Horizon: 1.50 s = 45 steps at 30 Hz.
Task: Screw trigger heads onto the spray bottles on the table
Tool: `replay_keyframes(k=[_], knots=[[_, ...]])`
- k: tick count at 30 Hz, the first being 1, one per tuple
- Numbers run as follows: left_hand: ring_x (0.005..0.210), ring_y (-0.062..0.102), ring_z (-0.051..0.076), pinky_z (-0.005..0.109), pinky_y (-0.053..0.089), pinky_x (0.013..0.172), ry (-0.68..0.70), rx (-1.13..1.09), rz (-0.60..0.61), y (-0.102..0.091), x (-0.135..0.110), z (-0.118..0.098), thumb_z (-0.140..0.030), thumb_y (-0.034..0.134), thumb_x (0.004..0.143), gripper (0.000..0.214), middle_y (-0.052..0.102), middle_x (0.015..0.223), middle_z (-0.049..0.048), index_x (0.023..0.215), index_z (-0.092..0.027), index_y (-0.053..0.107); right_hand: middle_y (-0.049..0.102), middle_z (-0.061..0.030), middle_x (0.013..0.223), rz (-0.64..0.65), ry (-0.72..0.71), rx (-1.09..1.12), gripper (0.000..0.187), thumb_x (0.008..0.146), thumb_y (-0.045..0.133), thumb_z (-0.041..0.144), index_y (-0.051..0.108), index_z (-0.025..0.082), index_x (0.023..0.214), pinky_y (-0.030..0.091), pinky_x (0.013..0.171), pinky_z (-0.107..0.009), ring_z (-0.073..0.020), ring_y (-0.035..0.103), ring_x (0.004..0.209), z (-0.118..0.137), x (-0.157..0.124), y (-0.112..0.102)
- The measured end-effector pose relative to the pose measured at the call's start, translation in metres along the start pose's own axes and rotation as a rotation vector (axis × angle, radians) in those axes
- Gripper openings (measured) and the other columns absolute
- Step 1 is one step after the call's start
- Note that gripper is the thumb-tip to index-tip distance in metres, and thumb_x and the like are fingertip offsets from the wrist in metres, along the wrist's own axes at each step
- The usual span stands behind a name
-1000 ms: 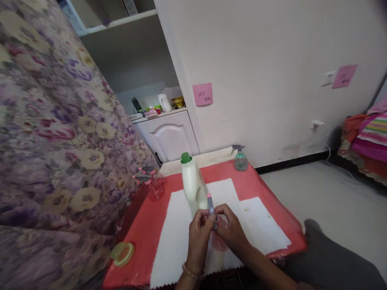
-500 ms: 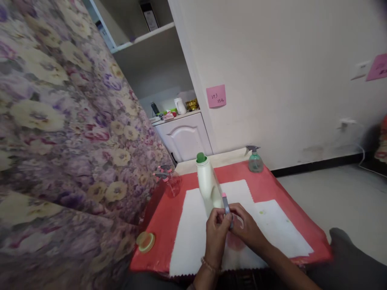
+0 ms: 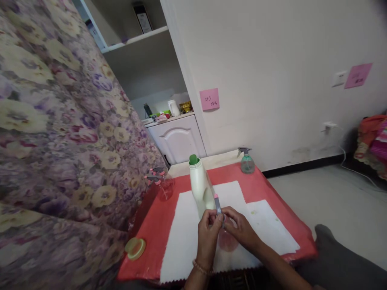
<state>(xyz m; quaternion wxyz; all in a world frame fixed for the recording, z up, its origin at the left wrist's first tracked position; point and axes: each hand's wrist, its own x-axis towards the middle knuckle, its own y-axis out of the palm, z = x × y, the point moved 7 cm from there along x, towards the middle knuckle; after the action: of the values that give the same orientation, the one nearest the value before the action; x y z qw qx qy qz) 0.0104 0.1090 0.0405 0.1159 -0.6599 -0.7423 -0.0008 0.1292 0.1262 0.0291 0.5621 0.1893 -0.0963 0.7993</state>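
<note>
Both my hands meet over the near middle of the table, closed around the top of a spray bottle. Its grey sprayer head with a pink tip (image 3: 217,202) points away from me, and its clear pink body (image 3: 228,241) shows below my fingers. My left hand (image 3: 209,227) pinches the sprayer head from the left. From the right, my right hand (image 3: 241,226) closes on the same head near the neck, which my fingers hide. Just beyond stands a large pale green jug (image 3: 199,183), upright, with a green spout or insert in its uncapped mouth.
Two pink spray bottles (image 3: 165,190) stand at the left back, and a green one (image 3: 248,164) at the right back. A yellowish round lid (image 3: 136,248) lies at the left front. White cloth (image 3: 178,233) covers part of the red tabletop (image 3: 143,241). A flowered curtain (image 3: 75,161) hangs left.
The whole view has shifted, so things sit a little further left. My hands keep hold of the sprayer head, with only slight finger movement; more of the pink body shows.
</note>
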Motion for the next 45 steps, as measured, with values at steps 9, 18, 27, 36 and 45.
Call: replay_keyframes(k=[9, 18, 27, 36, 45], knots=[[0.077, 0.055, 0.019, 0.029, 0.043, 0.07, -0.001, -0.013, 0.011, 0.001, 0.001, 0.002, -0.045, 0.065, 0.083, 0.029, 0.06, 0.077, 0.0014, 0.087, -0.017, 0.062, 0.063, -0.0053, 0.106, -0.085, -0.004, -0.064, 0.026, 0.08, 0.068, 0.032, 0.061, 0.021, 0.102, 0.046, 0.093, -0.038, -0.0243, 0.059, 0.103, -0.005, 0.001, -0.004], [0.076, 0.055, 0.019, 0.029, 0.044, 0.071, 0.002, -0.006, -0.004, 0.003, 0.0, 0.001, -0.045, 0.066, 0.082, 0.028, 0.059, 0.076, 0.0012, 0.086, -0.017, 0.062, 0.065, -0.004, 0.099, -0.133, 0.006, -0.076, 0.026, 0.078, 0.071, 0.035, 0.062, 0.021, 0.098, 0.048, 0.087, -0.036, -0.0229, 0.061, 0.096, -0.005, -0.001, -0.008], [0.077, 0.056, 0.019, 0.03, 0.045, 0.072, 0.0, -0.022, -0.006, 0.004, 0.0, 0.002, -0.046, 0.066, 0.081, 0.03, 0.06, 0.077, 0.0015, 0.086, -0.017, 0.061, 0.064, -0.0031, 0.094, -0.175, 0.008, -0.069, 0.021, 0.077, 0.071, 0.032, 0.062, 0.021, 0.092, 0.048, 0.086, -0.036, -0.0226, 0.062, 0.093, -0.007, -0.002, -0.011], [0.074, 0.056, 0.019, 0.029, 0.045, 0.069, 0.008, -0.019, -0.018, 0.004, -0.001, 0.0, -0.045, 0.067, 0.081, 0.028, 0.057, 0.073, 0.0002, 0.083, -0.017, 0.062, 0.064, -0.0043, 0.093, -0.122, 0.025, -0.027, 0.021, 0.081, 0.068, 0.038, 0.063, 0.021, 0.091, 0.048, 0.086, -0.037, -0.0237, 0.062, 0.094, -0.005, -0.002, -0.008], [0.074, 0.056, 0.019, 0.029, 0.045, 0.07, 0.013, -0.039, -0.024, 0.005, -0.002, 0.001, -0.044, 0.066, 0.081, 0.026, 0.056, 0.072, -0.001, 0.084, -0.018, 0.062, 0.065, -0.0061, 0.101, -0.072, -0.019, -0.033, 0.023, 0.084, 0.065, 0.039, 0.065, 0.02, 0.098, 0.047, 0.091, -0.038, -0.0238, 0.061, 0.1, -0.004, -0.003, -0.005]])
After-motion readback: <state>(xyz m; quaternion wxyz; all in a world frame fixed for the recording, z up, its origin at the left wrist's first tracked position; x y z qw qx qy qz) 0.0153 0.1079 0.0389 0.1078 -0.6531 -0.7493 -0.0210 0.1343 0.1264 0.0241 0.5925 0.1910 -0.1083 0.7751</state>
